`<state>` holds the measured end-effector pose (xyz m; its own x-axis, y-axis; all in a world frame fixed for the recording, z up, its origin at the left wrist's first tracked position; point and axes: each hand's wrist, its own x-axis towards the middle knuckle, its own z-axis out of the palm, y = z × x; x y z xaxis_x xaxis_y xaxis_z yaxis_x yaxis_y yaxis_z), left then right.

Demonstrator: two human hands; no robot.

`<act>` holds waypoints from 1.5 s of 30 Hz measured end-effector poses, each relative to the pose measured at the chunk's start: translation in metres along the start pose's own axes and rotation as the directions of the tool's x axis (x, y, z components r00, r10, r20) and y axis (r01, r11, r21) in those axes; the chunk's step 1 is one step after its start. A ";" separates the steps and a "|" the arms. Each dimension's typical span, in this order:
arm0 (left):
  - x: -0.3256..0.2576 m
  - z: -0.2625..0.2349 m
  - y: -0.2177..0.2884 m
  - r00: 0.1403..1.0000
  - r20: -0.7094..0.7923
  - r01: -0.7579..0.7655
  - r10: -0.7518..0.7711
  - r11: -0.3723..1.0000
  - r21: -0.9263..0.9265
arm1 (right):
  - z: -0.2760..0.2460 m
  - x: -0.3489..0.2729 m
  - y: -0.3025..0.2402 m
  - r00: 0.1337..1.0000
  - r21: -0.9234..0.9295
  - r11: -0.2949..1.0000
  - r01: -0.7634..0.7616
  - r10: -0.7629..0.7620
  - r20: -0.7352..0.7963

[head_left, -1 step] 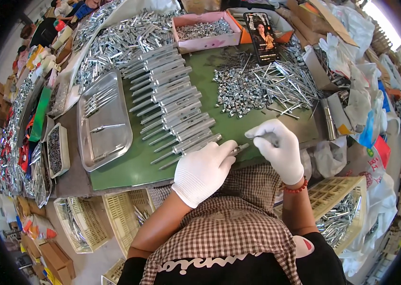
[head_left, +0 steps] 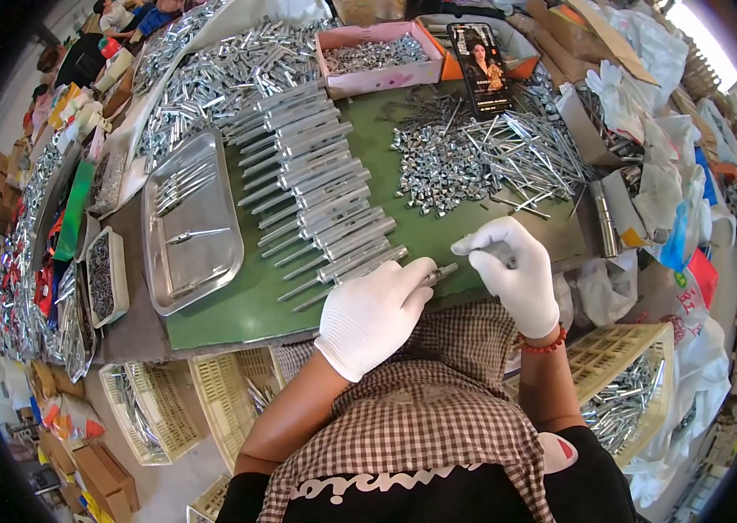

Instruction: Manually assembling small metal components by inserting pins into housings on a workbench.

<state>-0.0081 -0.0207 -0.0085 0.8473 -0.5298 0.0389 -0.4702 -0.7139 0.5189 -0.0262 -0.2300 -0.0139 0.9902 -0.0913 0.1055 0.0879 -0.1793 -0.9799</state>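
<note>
My left hand (head_left: 373, 314), in a white knit glove, is closed round a slim silver metal tube (head_left: 444, 272) whose end sticks out past the fingers to the right. Just beyond that end my right hand (head_left: 512, 270), gloved too, is raised with thumb and fingertips bent together; whatever lies between them is too small to make out. Left of my left hand, a row of metal tubes with thin rods (head_left: 325, 187) lies overlapping on the green mat (head_left: 211, 327). Small metal clips or nuts (head_left: 443, 166) are heaped farther off, beside a pile of long thin pins (head_left: 530, 161).
A steel tray (head_left: 198, 292) with several thin metal pieces stands left. Behind are a heap of metal tubes (head_left: 246, 70), a pink box (head_left: 382, 78) of small parts and a propped phone (head_left: 482, 74). Yellow crates (head_left: 621, 349) sit below the table edge. Plastic bags crowd the right.
</note>
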 end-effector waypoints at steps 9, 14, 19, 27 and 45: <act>0.000 -0.007 0.000 1.000 0.023 0.007 -0.005 0.992 -0.125 | -0.002 -0.005 -0.004 0.992 0.000 0.993 -0.116 0.116 -0.039; -0.002 -0.007 -0.001 1.000 0.018 0.007 -0.004 0.989 -0.149 | -0.002 -0.002 -0.003 0.986 -0.185 0.968 0.169 -0.167 0.025; -0.001 -0.007 0.000 0.999 0.021 0.042 -0.039 0.982 -0.186 | 0.003 -0.005 -0.019 0.974 -0.304 0.926 0.224 -0.201 0.103; 0.001 -0.007 0.004 0.997 0.046 0.064 -0.057 0.983 -0.175 | 0.008 -0.005 -0.010 0.917 -0.624 0.672 0.399 -0.291 0.273; -0.005 0.005 0.013 1.000 0.027 -0.005 0.002 0.994 0.111 | -0.027 0.031 0.017 0.966 -0.641 0.736 0.217 -0.256 0.034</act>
<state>-0.0197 -0.0302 -0.0061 0.8397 -0.5428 0.0171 -0.4987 -0.7581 0.4203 0.0032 -0.2627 -0.0231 0.9378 -0.0092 0.3469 0.2106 -0.7795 -0.5899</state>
